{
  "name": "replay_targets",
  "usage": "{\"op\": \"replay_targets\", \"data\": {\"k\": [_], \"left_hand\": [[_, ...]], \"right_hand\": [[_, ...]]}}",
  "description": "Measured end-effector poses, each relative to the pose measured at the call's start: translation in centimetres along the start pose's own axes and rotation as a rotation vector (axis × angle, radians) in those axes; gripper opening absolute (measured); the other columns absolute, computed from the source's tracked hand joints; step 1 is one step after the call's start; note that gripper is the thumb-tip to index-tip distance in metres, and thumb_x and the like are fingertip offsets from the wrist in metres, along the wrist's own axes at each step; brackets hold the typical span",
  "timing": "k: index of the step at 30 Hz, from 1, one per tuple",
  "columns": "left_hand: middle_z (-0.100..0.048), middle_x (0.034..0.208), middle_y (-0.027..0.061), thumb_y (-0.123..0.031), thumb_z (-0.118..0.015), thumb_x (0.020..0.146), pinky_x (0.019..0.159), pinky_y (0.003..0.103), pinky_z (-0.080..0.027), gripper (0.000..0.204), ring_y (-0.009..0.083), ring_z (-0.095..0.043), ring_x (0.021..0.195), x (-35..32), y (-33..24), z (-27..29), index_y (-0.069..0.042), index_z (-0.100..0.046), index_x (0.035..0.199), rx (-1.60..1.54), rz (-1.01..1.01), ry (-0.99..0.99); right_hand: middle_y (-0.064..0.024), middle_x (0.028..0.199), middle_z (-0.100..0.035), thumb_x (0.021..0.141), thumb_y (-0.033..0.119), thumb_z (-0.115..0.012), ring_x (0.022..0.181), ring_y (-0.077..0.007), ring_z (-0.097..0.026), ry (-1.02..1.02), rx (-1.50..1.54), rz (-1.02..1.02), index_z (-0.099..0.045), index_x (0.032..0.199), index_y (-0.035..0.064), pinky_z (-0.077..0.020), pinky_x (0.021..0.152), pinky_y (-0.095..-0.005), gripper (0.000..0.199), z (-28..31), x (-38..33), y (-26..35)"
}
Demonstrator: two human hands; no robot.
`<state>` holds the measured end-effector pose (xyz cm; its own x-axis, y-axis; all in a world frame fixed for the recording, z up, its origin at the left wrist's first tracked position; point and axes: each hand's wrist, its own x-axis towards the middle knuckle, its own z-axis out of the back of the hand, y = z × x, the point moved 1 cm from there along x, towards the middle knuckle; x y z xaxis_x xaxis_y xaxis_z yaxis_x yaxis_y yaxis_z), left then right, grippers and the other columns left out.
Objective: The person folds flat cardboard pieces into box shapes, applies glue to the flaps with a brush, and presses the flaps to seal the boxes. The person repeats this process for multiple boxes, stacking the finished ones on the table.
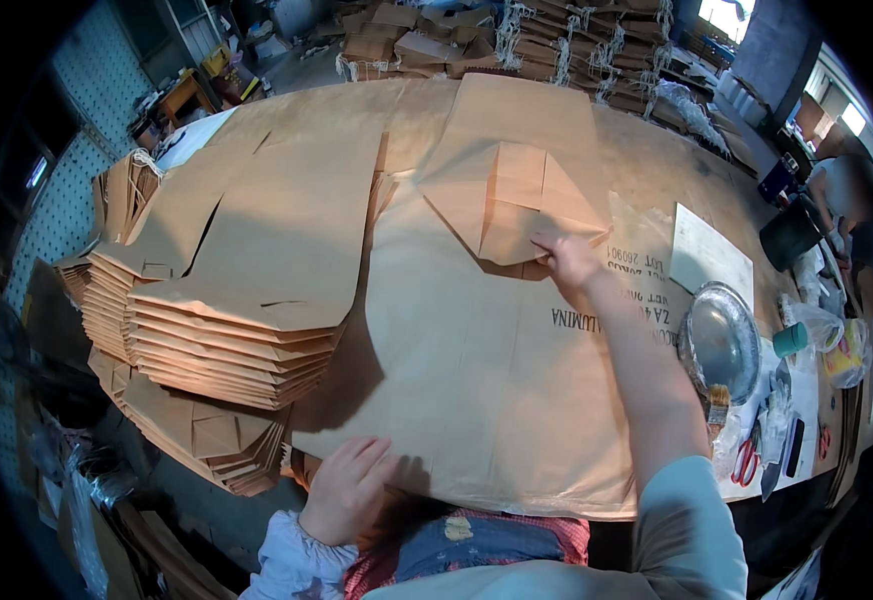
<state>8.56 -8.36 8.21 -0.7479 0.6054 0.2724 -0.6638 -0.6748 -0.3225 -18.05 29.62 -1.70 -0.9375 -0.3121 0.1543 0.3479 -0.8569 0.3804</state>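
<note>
Hands spread: right hand [568, 257] fingertips hidden under folded bag [516, 190] flap, left hand [348, 487] flat on paper

The brown paper bag [476, 340] lies flat on the surface straight in front of me, its long body running from my waist out toward twelve o'clock. It is plain kraft paper with dark print along its three o'clock side. Its far end is folded into a diamond-shaped bottom [511, 200] with creased triangular flaps, one flap tip at about one o'clock lying under my fingers. The near edge, at six o'clock, sits flat.
</note>
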Motion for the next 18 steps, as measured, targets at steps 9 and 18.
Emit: {"op": "replay_targets", "data": {"k": [9, 18], "left_hand": [[-0.062, 0.107, 0.0167, 0.004, -0.063, 0.067, 0.087, 0.044, -0.050, 0.033, 0.0346, -0.059, 0.101, 1.1, -1.7, -0.6, 0.000, -0.062, 0.100, -0.014, -0.029, -0.012], [-0.062, 0.107, 0.0168, 0.004, -0.063, 0.070, 0.091, 0.046, -0.047, 0.031, 0.0344, -0.059, 0.102, 1.5, -2.2, -1.5, 0.000, -0.062, 0.100, -0.007, -0.054, 0.050]], "right_hand": [[-0.0192, 0.097, -0.068, 0.082, 0.016, -0.066, 0.093, -0.0315, -0.065, 0.189, 0.186, -0.178, -0.067, 0.103, 0.0022, -0.0502, 0.081, -0.0387, 0.025, 2.2, 3.9, -4.5], [-0.0180, 0.077, -0.066, 0.078, 0.012, -0.062, 0.076, -0.0364, -0.065, -0.170, -0.356, -0.158, -0.070, 0.090, 0.0084, -0.0522, 0.071, -0.0441, 0.015, 6.5, 1.4, 0.1]]}}
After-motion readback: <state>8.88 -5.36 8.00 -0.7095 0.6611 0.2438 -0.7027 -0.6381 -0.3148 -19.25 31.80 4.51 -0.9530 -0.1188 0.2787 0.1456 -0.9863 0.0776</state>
